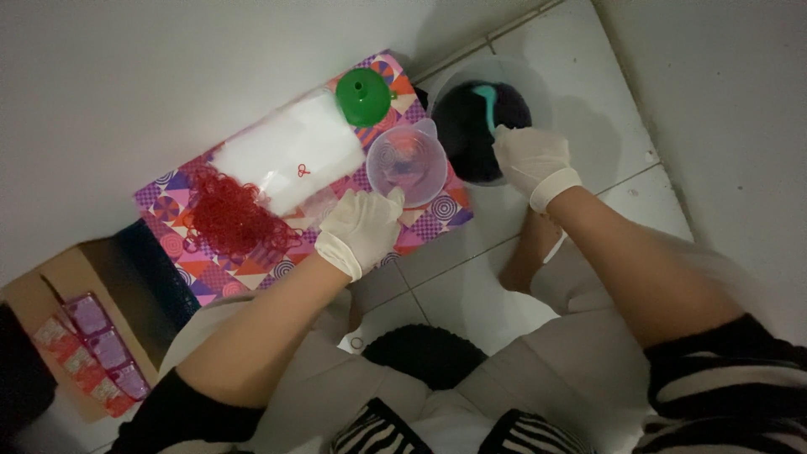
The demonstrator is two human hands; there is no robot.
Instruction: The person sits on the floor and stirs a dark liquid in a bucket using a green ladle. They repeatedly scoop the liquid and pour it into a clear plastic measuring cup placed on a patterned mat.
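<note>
The left hand point(361, 229), in a white glove, is curled around the rim of a clear plastic measuring cup point(408, 165), fingers closed on its near edge. The cup stands on a brightly patterned purple, pink and orange mat point(429, 227) spread on the white tiled floor point(588, 76). The right hand point(531, 160), also in a white glove, is closed around a teal handle point(486, 99) that dips into a clear round plastic bowl point(538, 88) holding a dark, almost black mass. That bowl sits on the floor just beside the mat's far corner, close to the cup. A green plastic funnel point(364, 97) stands mouth down on the mat just beyond the cup. Next to it lie a clear plastic bag of white contents point(286, 151) and a heap of red rubber bands point(231, 214). Off to the left, an open cardboard box point(63, 282) holds small red and purple packets point(92, 349)
</note>
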